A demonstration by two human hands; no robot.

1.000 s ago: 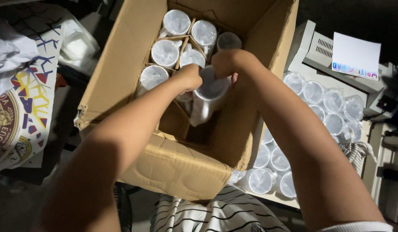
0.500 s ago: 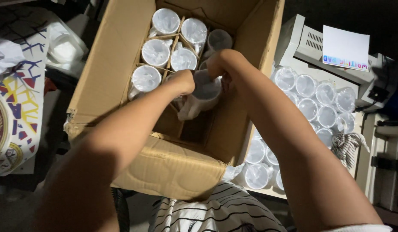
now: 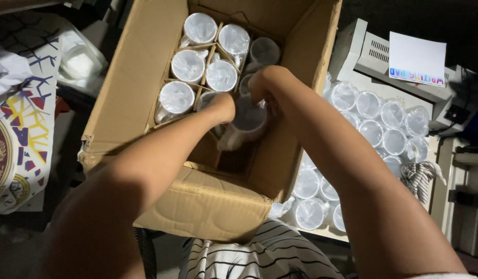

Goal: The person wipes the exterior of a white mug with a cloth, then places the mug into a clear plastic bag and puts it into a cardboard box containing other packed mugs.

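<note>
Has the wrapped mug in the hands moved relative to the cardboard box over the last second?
Cannot tell for sure. The wrapped mug, held by the left hand and right hand, sits at about the same spot against the cardboard box dividers; the camera itself shifted.

Fingers of both hands hidden behind the wrapped cup; cardboard box top cut off.

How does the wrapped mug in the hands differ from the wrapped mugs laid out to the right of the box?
The mug in the hands is inside the cardboard box, tilted and gripped by the left hand and right hand; the mugs on the right stand outside it, untouched. The held one is single and shadowed; those form lit rows. All look white and plastic-wrapped.
</note>
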